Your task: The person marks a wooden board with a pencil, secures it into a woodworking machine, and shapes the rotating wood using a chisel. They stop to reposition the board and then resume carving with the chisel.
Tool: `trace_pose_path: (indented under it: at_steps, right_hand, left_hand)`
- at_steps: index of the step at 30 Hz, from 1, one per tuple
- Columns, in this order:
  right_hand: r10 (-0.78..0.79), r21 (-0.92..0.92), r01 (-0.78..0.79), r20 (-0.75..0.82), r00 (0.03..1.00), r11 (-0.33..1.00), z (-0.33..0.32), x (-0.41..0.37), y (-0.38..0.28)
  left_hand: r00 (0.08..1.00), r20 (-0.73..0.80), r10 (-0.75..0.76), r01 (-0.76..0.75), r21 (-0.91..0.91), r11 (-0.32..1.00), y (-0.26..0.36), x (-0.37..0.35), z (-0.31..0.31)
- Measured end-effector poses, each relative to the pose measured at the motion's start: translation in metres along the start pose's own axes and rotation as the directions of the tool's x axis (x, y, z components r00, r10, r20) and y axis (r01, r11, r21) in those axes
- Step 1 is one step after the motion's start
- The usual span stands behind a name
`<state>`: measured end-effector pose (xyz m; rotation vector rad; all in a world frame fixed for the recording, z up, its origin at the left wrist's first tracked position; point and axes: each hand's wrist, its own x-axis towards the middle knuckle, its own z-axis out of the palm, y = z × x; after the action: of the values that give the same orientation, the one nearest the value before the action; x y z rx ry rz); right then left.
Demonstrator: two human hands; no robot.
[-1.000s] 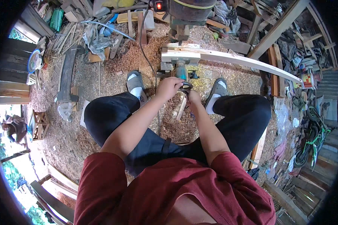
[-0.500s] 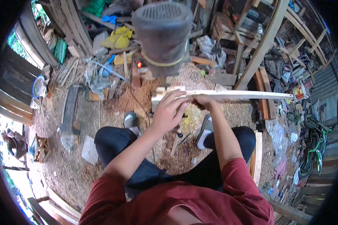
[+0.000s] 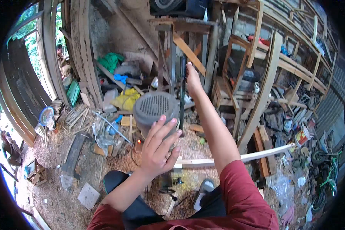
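A grey machine with a vented motor housing (image 3: 156,105) on top stands in front of me. From its right side a long black lever (image 3: 182,103) rises upright, and my right hand (image 3: 191,78) is wrapped round the upper end. My left hand (image 3: 160,147) is open with fingers spread, overlapping the lower front of the housing in this view. A long pale wooden piece (image 3: 234,158) runs to the right from under the machine, its left end partly hidden behind my left hand.
Wood shavings cover the floor around my feet. A yellow bag (image 3: 126,99) lies behind the machine, left of it. A tall post (image 3: 260,94) leans on the right beside racks of timber. At far right are a paint bucket (image 3: 301,136) and a green bicycle (image 3: 331,174).
My right hand has left the wooden piece and gone up to the lever. My left hand has lifted from the wood, fingers spread. The head view has tilted upward.
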<state>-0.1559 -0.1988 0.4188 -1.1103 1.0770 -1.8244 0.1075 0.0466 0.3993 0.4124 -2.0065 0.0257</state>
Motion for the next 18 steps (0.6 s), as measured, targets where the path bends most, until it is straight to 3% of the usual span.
trace_pose_path:
  at_steps: [2,3,6,7,8,12,14,15,16,18]
  right_hand:
    - [-0.009,0.127,-0.001,0.080,0.997,0.992,0.008,0.032,-0.006]
    - [0.089,0.106,-0.090,0.008,0.996,0.990,0.016,0.028,-0.022]
    - [0.084,0.086,-0.083,-0.010,0.996,0.993,0.025,-0.002,-0.045]
    - [-0.011,0.149,0.011,0.003,1.000,0.989,0.032,-0.025,-0.059]
    - [-0.011,0.152,0.011,0.001,1.000,0.988,0.032,-0.040,-0.069]
    - [0.113,0.118,-0.127,0.122,0.986,0.985,0.028,-0.068,-0.101]
    - [0.058,-0.050,-0.048,0.218,0.974,0.998,0.029,-0.058,-0.105]
    - [0.095,0.086,-0.113,0.188,0.978,0.990,0.034,-0.063,-0.109]
    - [0.104,0.081,-0.121,0.183,0.978,0.989,0.035,-0.072,-0.107]
    - [-0.099,0.041,0.095,0.093,0.991,0.995,0.037,-0.092,-0.104]
  left_hand:
    - [0.999,-0.009,0.052,-0.051,0.069,0.996,0.004,0.031,-0.014]
    - [0.999,-0.007,0.035,-0.035,0.037,0.999,0.005,0.043,-0.018]
    - [1.000,-0.005,0.028,-0.028,0.008,1.000,0.006,0.064,-0.027]
    - [0.999,-0.040,0.015,-0.015,-0.001,1.000,0.004,0.065,-0.027]
    - [0.997,-0.074,-0.001,0.000,-0.013,1.000,0.003,0.063,-0.028]
    - [0.986,-0.166,0.009,-0.026,-0.099,0.995,0.014,0.049,-0.038]
    - [0.982,-0.190,0.001,-0.027,-0.133,0.991,0.024,0.043,-0.044]
    - [0.981,-0.195,-0.019,-0.013,-0.159,0.987,0.025,0.039,-0.045]
    - [0.979,-0.200,-0.038,0.000,-0.185,0.983,0.025,0.035,-0.045]
    - [0.970,-0.243,-0.020,-0.025,-0.180,0.983,0.024,0.025,-0.044]
